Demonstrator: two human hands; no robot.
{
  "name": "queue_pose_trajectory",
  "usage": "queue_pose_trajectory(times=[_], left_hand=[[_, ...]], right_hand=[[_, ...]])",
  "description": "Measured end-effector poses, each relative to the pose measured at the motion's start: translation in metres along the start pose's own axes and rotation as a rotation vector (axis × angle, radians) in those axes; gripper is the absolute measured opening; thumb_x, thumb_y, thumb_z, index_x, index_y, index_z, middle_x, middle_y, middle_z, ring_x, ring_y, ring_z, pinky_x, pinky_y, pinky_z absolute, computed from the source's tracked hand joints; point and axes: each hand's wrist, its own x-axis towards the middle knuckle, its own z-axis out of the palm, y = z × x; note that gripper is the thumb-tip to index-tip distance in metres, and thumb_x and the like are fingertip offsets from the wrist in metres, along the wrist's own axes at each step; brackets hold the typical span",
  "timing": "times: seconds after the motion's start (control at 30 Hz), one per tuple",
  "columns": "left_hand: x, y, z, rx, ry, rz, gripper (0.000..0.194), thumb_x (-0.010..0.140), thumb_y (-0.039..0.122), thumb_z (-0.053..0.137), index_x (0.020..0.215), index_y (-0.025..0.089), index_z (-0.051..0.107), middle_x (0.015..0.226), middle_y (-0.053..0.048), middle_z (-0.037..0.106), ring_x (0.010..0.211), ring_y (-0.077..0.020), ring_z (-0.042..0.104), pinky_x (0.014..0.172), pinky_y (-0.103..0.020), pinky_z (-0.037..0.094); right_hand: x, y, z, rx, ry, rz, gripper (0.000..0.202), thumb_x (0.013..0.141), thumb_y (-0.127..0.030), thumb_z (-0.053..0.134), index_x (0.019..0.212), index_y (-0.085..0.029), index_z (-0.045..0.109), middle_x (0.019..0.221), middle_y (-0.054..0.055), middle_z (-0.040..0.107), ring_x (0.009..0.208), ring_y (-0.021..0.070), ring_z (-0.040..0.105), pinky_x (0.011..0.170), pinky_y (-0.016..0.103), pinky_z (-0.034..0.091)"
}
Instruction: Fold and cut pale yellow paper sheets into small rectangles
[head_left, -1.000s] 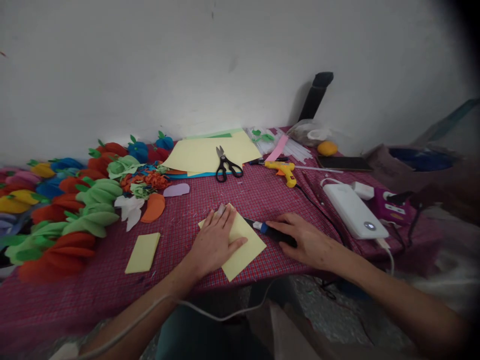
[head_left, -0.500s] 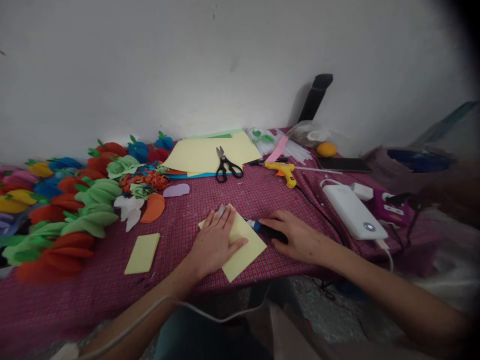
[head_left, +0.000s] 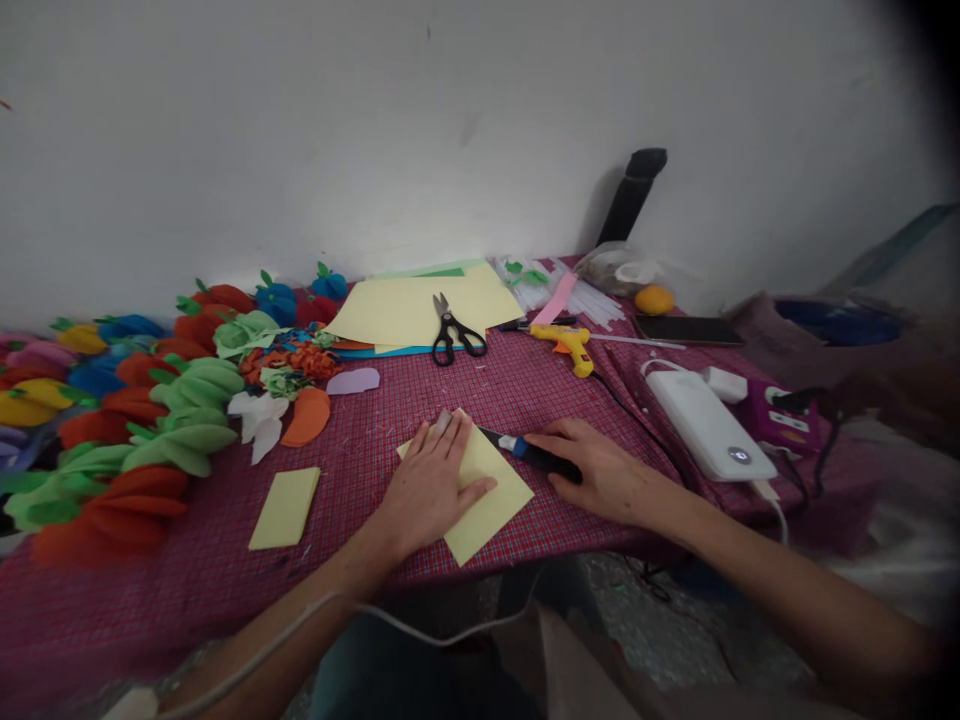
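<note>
A pale yellow paper square (head_left: 491,500) lies turned cornerwise near the table's front edge. My left hand (head_left: 429,485) rests flat on its left part, fingers spread, with a small greyish piece showing by the fingertips. To the right, my right hand (head_left: 592,470) is wrapped round the dark handle of a utility knife (head_left: 544,458). Its blade points left, at the paper's upper right edge; whether it touches the paper cannot be made out. A smaller yellow paper stack (head_left: 285,508) sits left of my left hand.
Black scissors (head_left: 450,335) lie on large yellow sheets (head_left: 367,305) at the back. Right of them are a yellow glue gun (head_left: 566,343), a white power bank (head_left: 709,425) and a purple socket block (head_left: 784,418). Colourful felt shapes (head_left: 184,430) cover the left side.
My right hand has moved slightly right with the knife, and more of the blade shows beside the paper. The left hand and the paper have stayed in place.
</note>
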Motion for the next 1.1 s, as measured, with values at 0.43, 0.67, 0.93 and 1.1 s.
queue_pose_trajectory(times=[0.43, 0.67, 0.93, 1.1], left_hand=[[0.0, -0.001, 0.002, 0.015, 0.002, 0.008, 0.073, 0.082, 0.058, 0.024, 0.136, 0.01, 0.016, 0.142, -0.012, 0.019, 0.13, -0.0234, 0.012, 0.106, -0.041, 0.013], [0.0, -0.001, 0.002, -0.002, 0.003, 0.004, 0.073, 0.081, 0.059, 0.023, 0.135, 0.01, 0.017, 0.142, -0.011, 0.019, 0.131, -0.0224, 0.011, 0.106, -0.04, 0.013], [0.0, -0.001, -0.001, -0.077, 0.023, -0.013, 0.07, 0.083, 0.054, 0.027, 0.136, 0.012, 0.011, 0.142, -0.011, 0.019, 0.131, -0.0212, 0.012, 0.106, -0.04, 0.015], [0.0, -0.002, -0.001, -0.146, 0.037, -0.03, 0.059, 0.086, 0.038, 0.03, 0.136, 0.012, 0.01, 0.142, -0.011, 0.02, 0.131, -0.0204, 0.013, 0.106, -0.04, 0.016]], right_hand=[[0.019, -0.004, 0.011, -0.017, 0.042, -0.04, 0.051, 0.067, -0.011, 0.052, 0.118, -0.015, 0.049, 0.1, 0.01, 0.052, 0.094, 0.0206, 0.047, 0.083, 0.036, 0.041], [0.013, 0.001, 0.007, -0.012, 0.052, 0.007, 0.051, 0.068, -0.01, 0.05, 0.119, -0.016, 0.049, 0.103, 0.01, 0.051, 0.095, 0.0199, 0.047, 0.087, 0.035, 0.04], [0.01, 0.001, 0.002, -0.005, 0.04, 0.012, 0.05, 0.069, -0.011, 0.05, 0.119, -0.017, 0.049, 0.102, 0.01, 0.051, 0.095, 0.0197, 0.048, 0.085, 0.036, 0.041], [0.005, -0.003, 0.0, -0.021, 0.02, 0.016, 0.051, 0.07, -0.011, 0.05, 0.12, -0.017, 0.048, 0.103, 0.01, 0.05, 0.096, 0.0202, 0.047, 0.086, 0.036, 0.041]])
